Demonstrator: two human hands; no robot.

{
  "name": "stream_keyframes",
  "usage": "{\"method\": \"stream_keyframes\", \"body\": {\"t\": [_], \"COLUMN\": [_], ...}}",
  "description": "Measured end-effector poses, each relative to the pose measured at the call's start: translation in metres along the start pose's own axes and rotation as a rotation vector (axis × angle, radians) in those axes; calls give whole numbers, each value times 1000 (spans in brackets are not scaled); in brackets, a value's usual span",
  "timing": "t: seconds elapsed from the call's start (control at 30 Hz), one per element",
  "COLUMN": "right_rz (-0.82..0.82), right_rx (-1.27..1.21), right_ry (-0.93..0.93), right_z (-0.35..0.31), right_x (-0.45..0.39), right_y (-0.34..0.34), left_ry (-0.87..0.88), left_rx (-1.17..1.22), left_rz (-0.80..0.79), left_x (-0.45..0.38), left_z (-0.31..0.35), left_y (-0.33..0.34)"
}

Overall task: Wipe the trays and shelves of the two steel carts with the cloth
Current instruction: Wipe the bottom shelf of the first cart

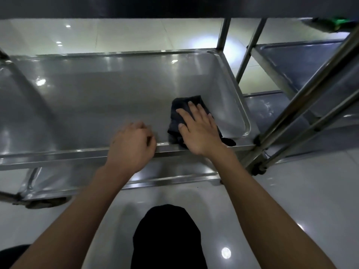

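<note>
My right hand (198, 129) lies flat on the dark cloth (181, 117), the fingers (194, 108) straight and a little spread, pressing it down on the floor of the steel tray (97, 105) near its right front corner. One tail of the cloth hangs over the front rim beside my wrist. My left hand (132, 146) is at the front rim of the same tray, the fingers curled; they seem to hold the edge, but the blur does not let me tell surely. The second cart (303, 61) stands just beside, on the right. I judge the cloth to be soft, light and limp, so it will bunch or slide under the palm on this smooth, shiny steel. It is better to keep the whole palm on the middle of the folded part, not on the loose tail, and to press evenly
</note>
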State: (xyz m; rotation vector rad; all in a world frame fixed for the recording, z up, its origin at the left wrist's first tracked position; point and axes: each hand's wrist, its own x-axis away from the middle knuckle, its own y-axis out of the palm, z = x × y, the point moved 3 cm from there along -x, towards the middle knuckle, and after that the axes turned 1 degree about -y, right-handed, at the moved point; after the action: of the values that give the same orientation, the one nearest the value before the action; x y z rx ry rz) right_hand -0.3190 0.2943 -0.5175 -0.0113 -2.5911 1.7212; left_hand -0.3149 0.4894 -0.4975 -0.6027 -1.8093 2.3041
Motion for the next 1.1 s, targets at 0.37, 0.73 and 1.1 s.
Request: {"method": "stream_keyframes", "body": {"t": [0.37,0.73,1.1], "right_rz": [60,69,-64], "right_rx": [126,80,41], "right_ry": [317,279,-22], "right_z": [84,17,-153], "right_x": [21,7,-76], "right_y": [-35,-12,62], "left_ry": [26,45,-120], "left_rx": [37,151,62], "left_rz": [33,-70,-14], "left_x": [3,6,20], "left_z": [3,-82,-166], "left_y": [4,-18,-21]}}
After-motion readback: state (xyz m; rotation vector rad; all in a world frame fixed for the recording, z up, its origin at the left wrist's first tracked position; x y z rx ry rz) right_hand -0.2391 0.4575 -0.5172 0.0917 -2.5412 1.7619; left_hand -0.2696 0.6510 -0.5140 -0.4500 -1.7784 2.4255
